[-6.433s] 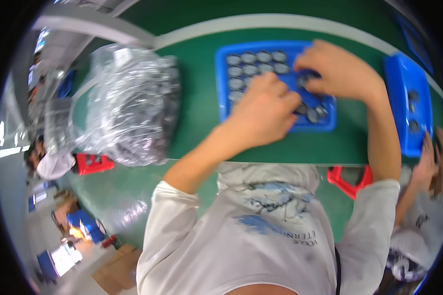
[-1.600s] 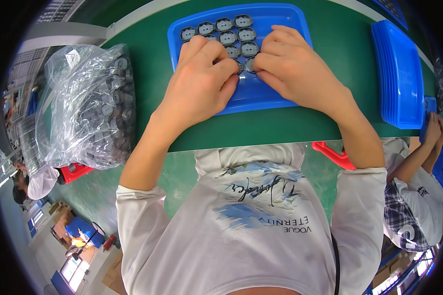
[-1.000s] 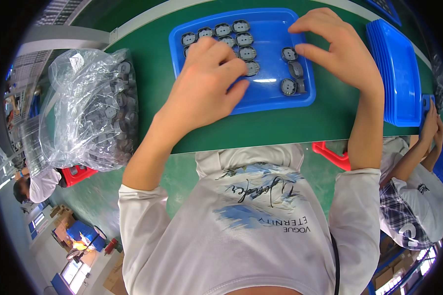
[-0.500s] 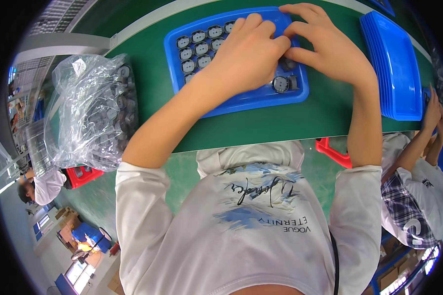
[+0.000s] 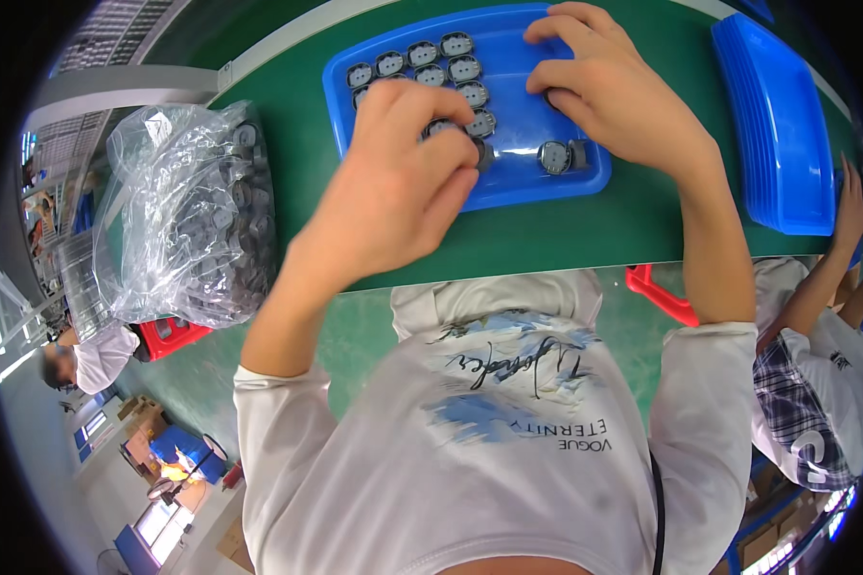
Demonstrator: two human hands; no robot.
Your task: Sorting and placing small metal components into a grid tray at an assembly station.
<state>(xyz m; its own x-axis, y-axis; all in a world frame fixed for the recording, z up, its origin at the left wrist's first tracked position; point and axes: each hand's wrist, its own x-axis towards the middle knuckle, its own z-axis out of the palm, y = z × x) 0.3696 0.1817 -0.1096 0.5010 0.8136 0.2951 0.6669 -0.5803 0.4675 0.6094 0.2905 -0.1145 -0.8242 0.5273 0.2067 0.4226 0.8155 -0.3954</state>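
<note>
A blue tray (image 5: 537,196) holds rows of small round grey-and-black parts (image 5: 457,44) with metallic faces. Over its left half, my left hand (image 5: 398,168) is closed, thumb and fingertips pinching a dark part (image 5: 485,155) at the near end of a row; the fingers hide much of it. At the tray's right side, my right hand (image 5: 618,96) is curled with its fingertips round a small dark part, mostly covered. Near the tray's front right corner, two loose parts (image 5: 554,157) lie close together, below my right hand.
A clear plastic bag (image 5: 187,216) full of similar parts stands left on the green table (image 5: 393,268). Stacked blue trays (image 5: 786,134) are at the right. Beyond them a co-worker's hand (image 5: 851,206) rests near the table edge. Red stools (image 5: 662,295) show below.
My left hand has moved left and nearer, away from my right hand, uncovering the tray's middle. My right hand stays over the tray's right side.
</note>
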